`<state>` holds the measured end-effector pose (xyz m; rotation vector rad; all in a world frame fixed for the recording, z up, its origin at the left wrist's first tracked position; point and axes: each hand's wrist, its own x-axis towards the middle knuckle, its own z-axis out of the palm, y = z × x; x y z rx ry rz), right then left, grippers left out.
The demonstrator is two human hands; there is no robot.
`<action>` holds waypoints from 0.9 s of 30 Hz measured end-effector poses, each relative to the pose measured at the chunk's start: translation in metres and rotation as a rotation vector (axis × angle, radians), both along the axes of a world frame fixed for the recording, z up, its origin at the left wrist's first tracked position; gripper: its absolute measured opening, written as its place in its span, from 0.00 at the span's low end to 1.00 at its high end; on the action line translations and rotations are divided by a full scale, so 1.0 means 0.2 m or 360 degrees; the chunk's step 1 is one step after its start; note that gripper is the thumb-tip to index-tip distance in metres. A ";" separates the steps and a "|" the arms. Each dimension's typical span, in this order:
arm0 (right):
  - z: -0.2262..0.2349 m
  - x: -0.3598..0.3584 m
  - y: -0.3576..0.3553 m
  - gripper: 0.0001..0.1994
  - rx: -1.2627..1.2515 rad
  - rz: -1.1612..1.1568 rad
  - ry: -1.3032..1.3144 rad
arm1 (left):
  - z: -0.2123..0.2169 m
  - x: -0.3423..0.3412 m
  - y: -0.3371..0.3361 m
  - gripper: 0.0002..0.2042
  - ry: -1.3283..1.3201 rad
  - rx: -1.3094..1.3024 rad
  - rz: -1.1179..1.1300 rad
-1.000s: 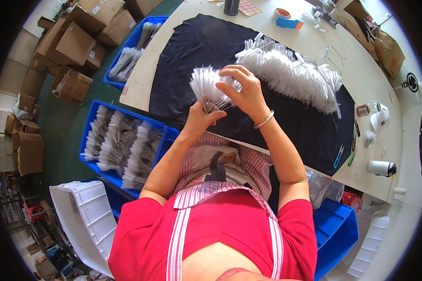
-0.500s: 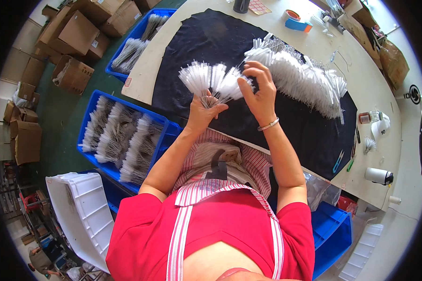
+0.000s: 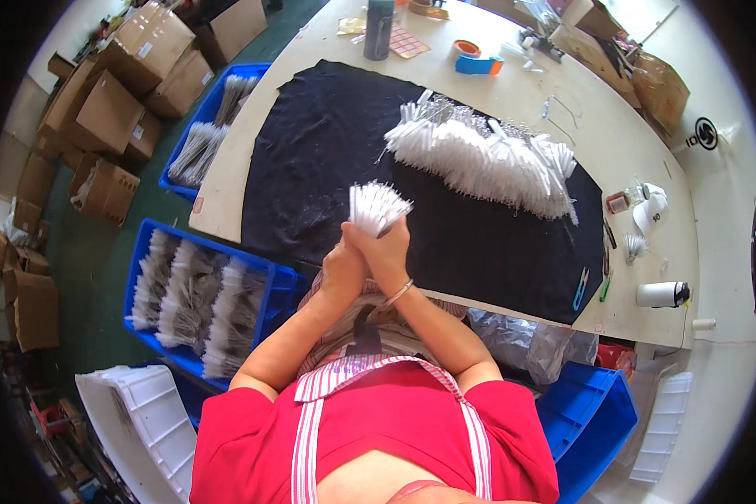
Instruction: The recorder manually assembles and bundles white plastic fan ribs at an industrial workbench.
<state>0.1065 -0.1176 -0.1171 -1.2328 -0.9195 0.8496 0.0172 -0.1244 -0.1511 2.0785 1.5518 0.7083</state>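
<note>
Both hands now clasp one white, bristly bundle (image 3: 376, 207).

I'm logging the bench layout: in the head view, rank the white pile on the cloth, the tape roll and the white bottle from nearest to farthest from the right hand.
1. White pile: on the black cloth, just up and right of the right hand.
2. White bottle: far right, near the table edge.
3. Tape roll: at the table's far side; not much beyond the bottle.
</note>
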 end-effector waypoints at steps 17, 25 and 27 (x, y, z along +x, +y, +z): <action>0.56 0.84 0.02 0.09 0.0469 -0.0620 -0.1833 | 0.14 -0.44 0.86 0.24 0.0248 0.0304 0.0467; 0.65 1.13 0.20 0.23 -0.0513 -0.0071 -0.2616 | -0.02 -0.47 1.13 0.40 0.0928 -0.0077 0.0666; 0.57 1.17 0.21 0.17 -0.0534 0.0075 -0.2703 | 0.00 -0.40 1.10 0.40 0.0922 -0.0108 0.0724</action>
